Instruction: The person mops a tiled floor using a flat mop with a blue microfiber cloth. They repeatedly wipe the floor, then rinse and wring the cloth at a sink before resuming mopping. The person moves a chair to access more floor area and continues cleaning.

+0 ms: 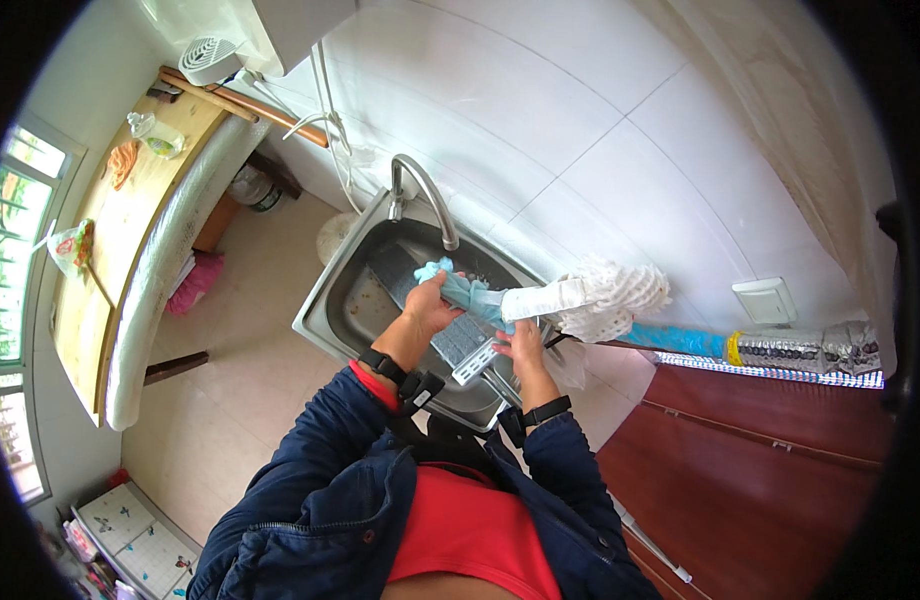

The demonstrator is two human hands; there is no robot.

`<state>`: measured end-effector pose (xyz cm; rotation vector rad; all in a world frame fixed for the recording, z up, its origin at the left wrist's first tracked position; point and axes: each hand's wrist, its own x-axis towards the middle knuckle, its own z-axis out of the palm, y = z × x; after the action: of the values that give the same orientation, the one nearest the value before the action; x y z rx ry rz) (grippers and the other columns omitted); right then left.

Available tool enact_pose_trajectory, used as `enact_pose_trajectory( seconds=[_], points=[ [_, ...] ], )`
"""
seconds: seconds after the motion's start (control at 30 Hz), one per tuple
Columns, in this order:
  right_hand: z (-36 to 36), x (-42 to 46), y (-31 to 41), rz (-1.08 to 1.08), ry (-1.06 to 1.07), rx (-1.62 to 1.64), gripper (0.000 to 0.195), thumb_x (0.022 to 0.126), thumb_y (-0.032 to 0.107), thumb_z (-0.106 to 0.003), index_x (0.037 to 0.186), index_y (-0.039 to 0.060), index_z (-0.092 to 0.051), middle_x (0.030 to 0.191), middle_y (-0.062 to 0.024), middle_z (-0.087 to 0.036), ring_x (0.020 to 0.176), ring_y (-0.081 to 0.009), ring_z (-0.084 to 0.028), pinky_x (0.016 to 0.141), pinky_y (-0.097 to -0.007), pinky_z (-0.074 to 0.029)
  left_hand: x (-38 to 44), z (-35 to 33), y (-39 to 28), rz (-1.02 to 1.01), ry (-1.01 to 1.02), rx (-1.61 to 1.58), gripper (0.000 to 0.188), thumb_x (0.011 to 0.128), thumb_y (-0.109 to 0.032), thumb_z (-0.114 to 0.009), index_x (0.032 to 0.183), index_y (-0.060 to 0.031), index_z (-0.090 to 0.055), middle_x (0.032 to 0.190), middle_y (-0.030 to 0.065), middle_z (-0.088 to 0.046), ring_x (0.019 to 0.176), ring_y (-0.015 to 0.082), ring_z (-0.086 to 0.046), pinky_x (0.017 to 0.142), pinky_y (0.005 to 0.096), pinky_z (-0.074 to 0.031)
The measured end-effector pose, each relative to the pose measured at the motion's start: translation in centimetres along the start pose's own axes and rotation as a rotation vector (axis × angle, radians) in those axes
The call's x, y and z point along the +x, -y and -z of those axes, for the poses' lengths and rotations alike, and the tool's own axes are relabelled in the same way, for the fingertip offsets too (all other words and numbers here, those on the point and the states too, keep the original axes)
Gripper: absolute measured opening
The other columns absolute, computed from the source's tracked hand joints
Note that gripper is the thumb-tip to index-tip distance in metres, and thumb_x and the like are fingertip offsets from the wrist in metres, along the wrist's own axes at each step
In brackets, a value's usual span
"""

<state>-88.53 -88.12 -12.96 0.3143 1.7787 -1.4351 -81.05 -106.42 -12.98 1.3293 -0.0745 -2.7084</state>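
Over a stainless steel sink (340,289), my left hand (430,304) grips a bunched light-blue cloth (471,296), perhaps thin plastic. My right hand (526,346) is under the cloth's right end, beside a white band of fabric; whether its fingers grip anything is unclear. The band runs into a white looped mass (617,296), like a mop head, lying against the wall at the right. A curved metal faucet (430,191) rises behind the cloth. Below my hands a grey slab (463,341) lies in the sink, with a white slotted plastic piece (475,362) near its lower end.
A wooden counter (118,225) at the left bears a clear bottle (159,136), an orange cloth (122,163) and a plastic bag (71,247). Dark red panels (730,450) lie at the lower right, below a foil-wrapped pipe (805,349). A switch (764,300) is on the tiled wall.
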Motion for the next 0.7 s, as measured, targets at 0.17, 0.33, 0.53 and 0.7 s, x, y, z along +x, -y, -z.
enact_pose_trajectory(
  seconds=[0.17,0.33,0.53,0.7],
  points=[
    [2.9,4.8,-3.5,0.746,-0.100,-0.746,0.045,0.081,0.003,-0.051,0.126,0.0002,-0.045,0.121,-0.0111,-0.053,0.100,-0.0272,-0.057,0.079,-0.0348,-0.049,-1.2,-2.0,2.0,-0.286,0.087,0.353,0.026,0.096,-0.026,-0.043,0.116,-0.0089,-0.045,0.109,0.0099,-0.061,0.101,0.0251,-0.056,0.088,0.0478,-0.043],
    [-4.3,-0.2,1.6,1.110,0.049,-0.861,0.049,0.075,0.003,-0.057,0.124,0.0034,-0.051,0.105,-0.0185,-0.061,0.107,-0.0330,-0.055,0.088,-0.0389,-0.043,-2.3,-1.5,1.0,-0.172,0.198,0.257,0.020,0.094,-0.017,-0.043,0.108,-0.0042,-0.050,0.106,0.0104,-0.058,0.099,0.0241,-0.056,0.082,0.0414,-0.048],
    [-2.5,3.1,0.4,0.762,-0.071,-1.120,0.043,0.073,0.010,-0.063,0.113,-0.0002,-0.049,0.091,-0.0187,-0.061,0.090,-0.0356,-0.059,0.080,-0.0409,-0.044,-0.2,0.9,1.3,-0.111,0.097,0.311,0.016,0.088,-0.021,-0.051,0.094,-0.0061,-0.053,0.095,0.0109,-0.052,0.089,0.0251,-0.053,0.079,0.0438,-0.048],
    [-6.8,-2.9,2.0,0.789,-0.160,-0.647,0.036,0.071,0.008,-0.060,0.104,-0.0017,-0.048,0.089,-0.0212,-0.057,0.088,-0.0365,-0.057,0.079,-0.0408,-0.044,-1.8,-0.1,1.2,0.153,-0.142,0.131,0.028,0.090,-0.020,-0.048,0.108,0.0003,-0.051,0.105,0.0155,-0.055,0.103,0.0302,-0.053,0.089,0.0466,-0.044]
  ],
)
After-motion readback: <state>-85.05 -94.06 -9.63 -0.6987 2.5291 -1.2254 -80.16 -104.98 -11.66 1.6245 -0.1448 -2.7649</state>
